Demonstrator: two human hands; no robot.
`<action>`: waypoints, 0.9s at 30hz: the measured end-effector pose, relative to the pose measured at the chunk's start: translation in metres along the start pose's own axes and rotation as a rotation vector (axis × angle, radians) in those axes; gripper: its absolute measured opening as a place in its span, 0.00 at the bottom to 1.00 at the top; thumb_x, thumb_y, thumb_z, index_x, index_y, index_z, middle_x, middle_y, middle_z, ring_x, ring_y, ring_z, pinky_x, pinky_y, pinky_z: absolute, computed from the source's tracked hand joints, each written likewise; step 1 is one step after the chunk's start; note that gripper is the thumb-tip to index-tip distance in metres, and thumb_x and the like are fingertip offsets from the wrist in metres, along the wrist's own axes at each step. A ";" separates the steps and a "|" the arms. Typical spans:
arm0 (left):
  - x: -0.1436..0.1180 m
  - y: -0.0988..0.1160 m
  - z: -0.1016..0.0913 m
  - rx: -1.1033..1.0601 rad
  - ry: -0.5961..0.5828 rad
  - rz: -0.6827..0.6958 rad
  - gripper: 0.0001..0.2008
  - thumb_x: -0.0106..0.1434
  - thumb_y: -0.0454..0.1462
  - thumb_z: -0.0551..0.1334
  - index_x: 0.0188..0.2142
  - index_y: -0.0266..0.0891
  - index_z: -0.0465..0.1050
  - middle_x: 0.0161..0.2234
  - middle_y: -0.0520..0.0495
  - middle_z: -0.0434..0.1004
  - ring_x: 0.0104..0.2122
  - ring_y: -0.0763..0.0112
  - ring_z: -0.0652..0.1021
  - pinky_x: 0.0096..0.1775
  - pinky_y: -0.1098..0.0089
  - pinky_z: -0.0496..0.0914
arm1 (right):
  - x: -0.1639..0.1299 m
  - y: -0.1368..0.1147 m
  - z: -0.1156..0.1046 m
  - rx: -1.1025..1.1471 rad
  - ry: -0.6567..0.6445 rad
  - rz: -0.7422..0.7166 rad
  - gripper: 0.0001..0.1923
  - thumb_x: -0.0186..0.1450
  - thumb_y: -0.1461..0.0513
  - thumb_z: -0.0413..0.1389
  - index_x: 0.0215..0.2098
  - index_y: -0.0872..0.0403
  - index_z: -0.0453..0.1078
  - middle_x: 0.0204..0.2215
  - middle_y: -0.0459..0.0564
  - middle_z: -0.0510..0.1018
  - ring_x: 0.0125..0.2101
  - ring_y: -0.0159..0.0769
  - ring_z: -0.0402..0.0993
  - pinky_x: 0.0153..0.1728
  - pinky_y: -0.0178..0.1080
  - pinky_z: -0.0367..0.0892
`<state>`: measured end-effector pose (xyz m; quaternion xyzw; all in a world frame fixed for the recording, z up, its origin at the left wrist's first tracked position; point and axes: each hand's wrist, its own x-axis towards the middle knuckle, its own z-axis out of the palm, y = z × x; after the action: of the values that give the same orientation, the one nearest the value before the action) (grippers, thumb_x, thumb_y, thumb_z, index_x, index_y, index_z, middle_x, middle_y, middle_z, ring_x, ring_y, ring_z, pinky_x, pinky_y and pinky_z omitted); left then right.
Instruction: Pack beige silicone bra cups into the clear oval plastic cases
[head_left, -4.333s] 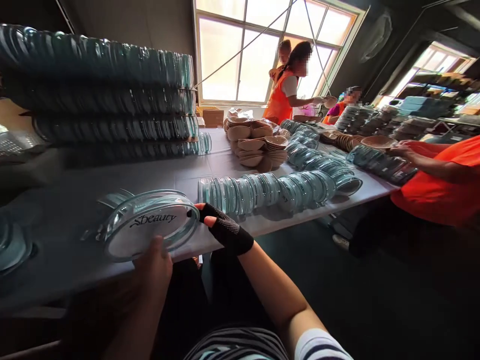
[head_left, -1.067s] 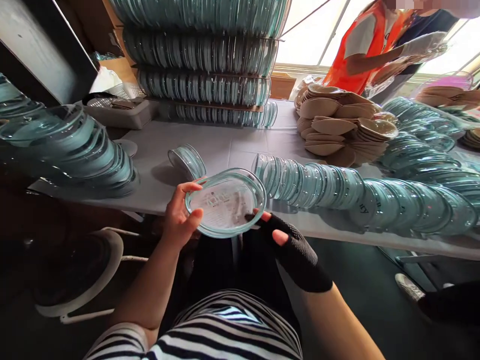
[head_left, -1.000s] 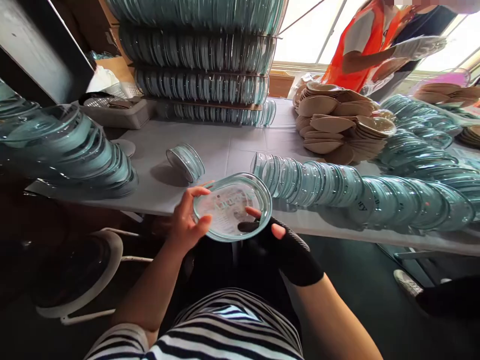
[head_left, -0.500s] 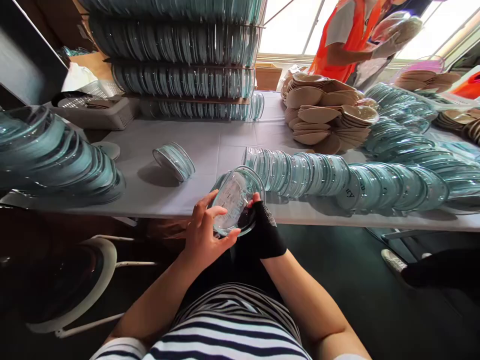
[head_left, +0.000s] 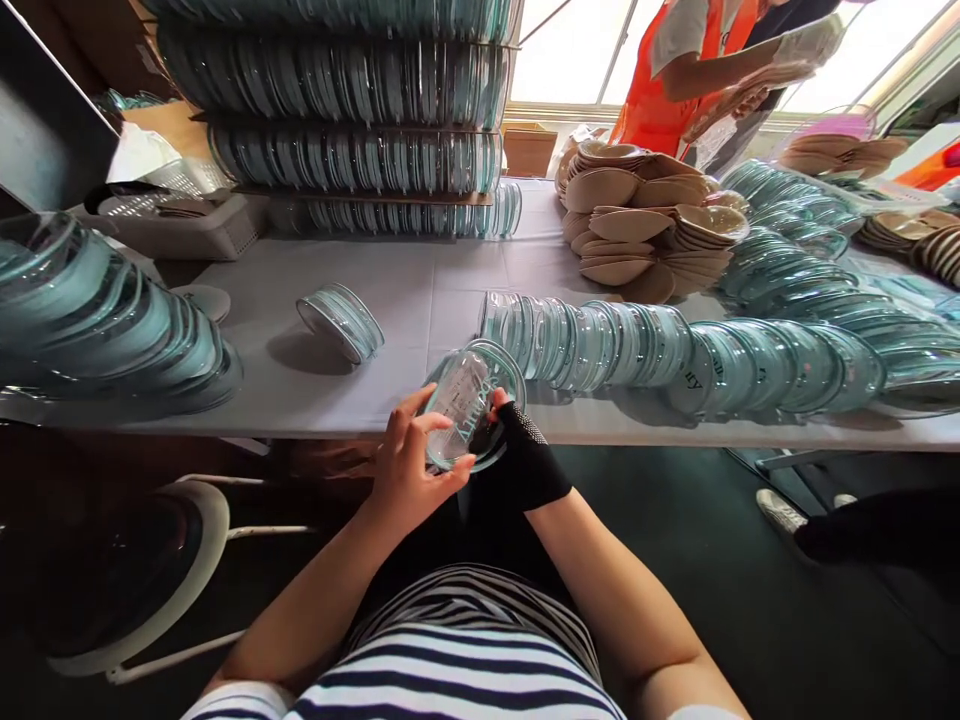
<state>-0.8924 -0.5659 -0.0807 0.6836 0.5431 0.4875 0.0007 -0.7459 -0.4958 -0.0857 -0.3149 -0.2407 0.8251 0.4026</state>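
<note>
Now that the clear lettered case (head_left: 459, 392) has been turned steeper, it sits between the bare left hand (head_left: 411, 462) and gloved right hand (head_left: 534, 462), fingers of both clamped on its edges, apparently better steadied.

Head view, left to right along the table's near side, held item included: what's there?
Leaning stack of clear dishes, short tilted stack, held clear lettered dish, long row of clear dishes.

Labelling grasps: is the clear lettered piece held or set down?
Held: the left hand grips the clear lettered piece on its left, the gloved right hand on its right. Whether it touches the table, cannot tell.
</note>
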 end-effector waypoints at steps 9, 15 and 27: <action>0.005 -0.006 -0.005 -0.189 0.014 -0.106 0.22 0.54 0.33 0.67 0.47 0.45 0.62 0.59 0.41 0.64 0.59 0.56 0.69 0.57 0.54 0.66 | -0.021 -0.023 -0.006 -0.166 -0.181 0.081 0.16 0.56 0.55 0.66 0.41 0.55 0.78 0.37 0.49 0.82 0.38 0.36 0.78 0.42 0.37 0.73; 0.003 -0.009 0.004 -0.253 0.012 -0.201 0.19 0.55 0.34 0.66 0.45 0.45 0.64 0.58 0.42 0.66 0.59 0.56 0.69 0.58 0.53 0.64 | -0.007 -0.013 -0.005 -0.042 -0.042 0.018 0.23 0.60 0.47 0.63 0.20 0.54 0.66 0.15 0.41 0.68 0.18 0.26 0.64 0.22 0.31 0.64; -0.003 -0.040 0.007 -0.503 -0.021 -0.497 0.17 0.57 0.39 0.65 0.46 0.42 0.66 0.59 0.41 0.68 0.61 0.56 0.69 0.62 0.51 0.60 | -0.004 0.003 -0.016 -0.006 -0.095 0.121 0.13 0.63 0.57 0.60 0.44 0.53 0.74 0.37 0.47 0.82 0.40 0.36 0.78 0.53 0.44 0.70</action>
<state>-0.9168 -0.5477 -0.1077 0.5141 0.5556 0.5839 0.2933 -0.7343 -0.4989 -0.0973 -0.2905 -0.2427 0.8611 0.3394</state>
